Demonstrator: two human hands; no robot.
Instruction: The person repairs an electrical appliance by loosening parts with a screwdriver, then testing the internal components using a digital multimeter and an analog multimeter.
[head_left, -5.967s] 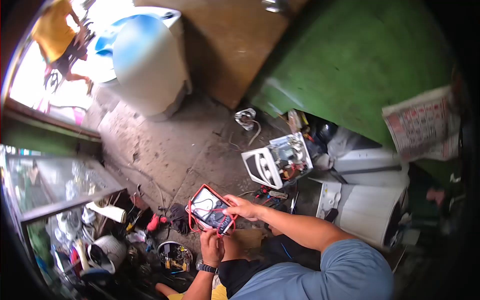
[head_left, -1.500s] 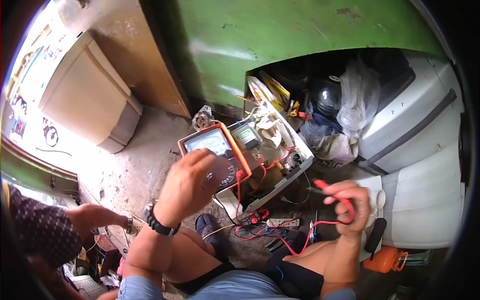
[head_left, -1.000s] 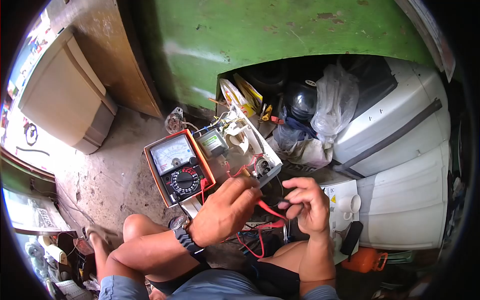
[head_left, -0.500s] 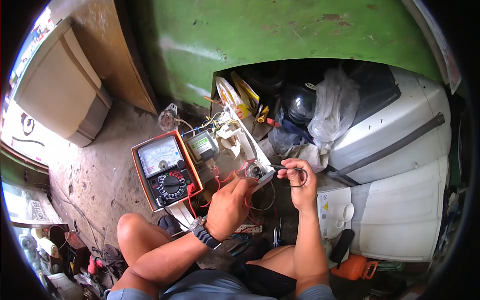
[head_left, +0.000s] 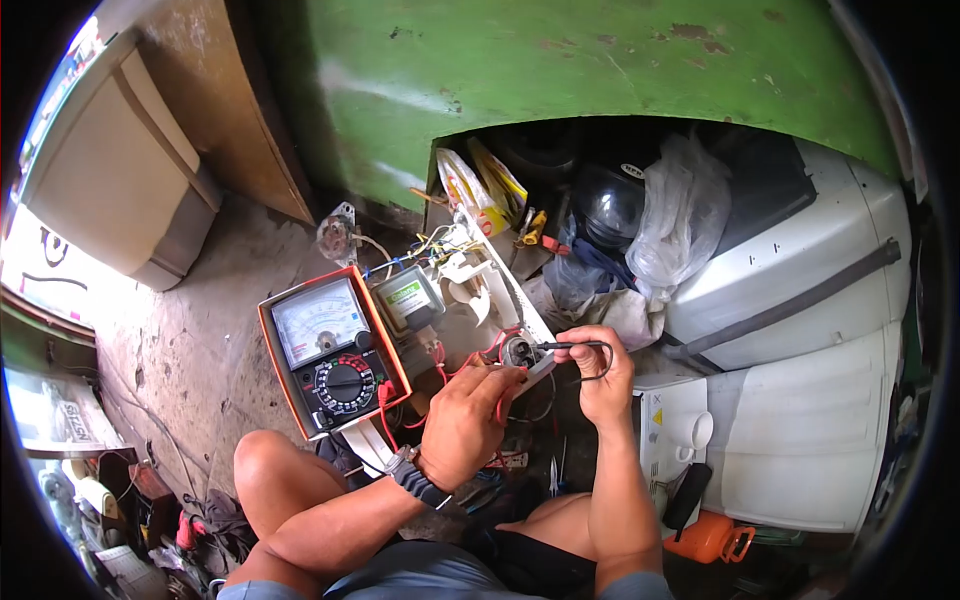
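Pinched in the fingers of my right hand (head_left: 604, 378) is a black test probe (head_left: 573, 346), its tip pointing left at a round part (head_left: 518, 351) in the corner of a white appliance housing (head_left: 528, 318). My left hand (head_left: 463, 418) is closed beside that part, with a red test lead (head_left: 501, 408) looping at the fingertips; the hand mostly hides the red probe. An analog multimeter (head_left: 345, 386) in an orange case lies to the left, with red and black leads plugged in. Between meter and housing sits a box with a green label (head_left: 408, 298).
Loose wires (head_left: 440, 240) and a small motor-like part (head_left: 338, 234) lie beyond the meter. Pliers (head_left: 555, 476) are on the floor near my legs. Toward the right are a clear plastic bag (head_left: 682, 215), a white cup (head_left: 694, 430) and large white panels (head_left: 800, 430).
The black probe's tip has come left to the round part, with my right hand lower. My left hand has shifted slightly right, fingers nearer the part. The view has moved slightly.
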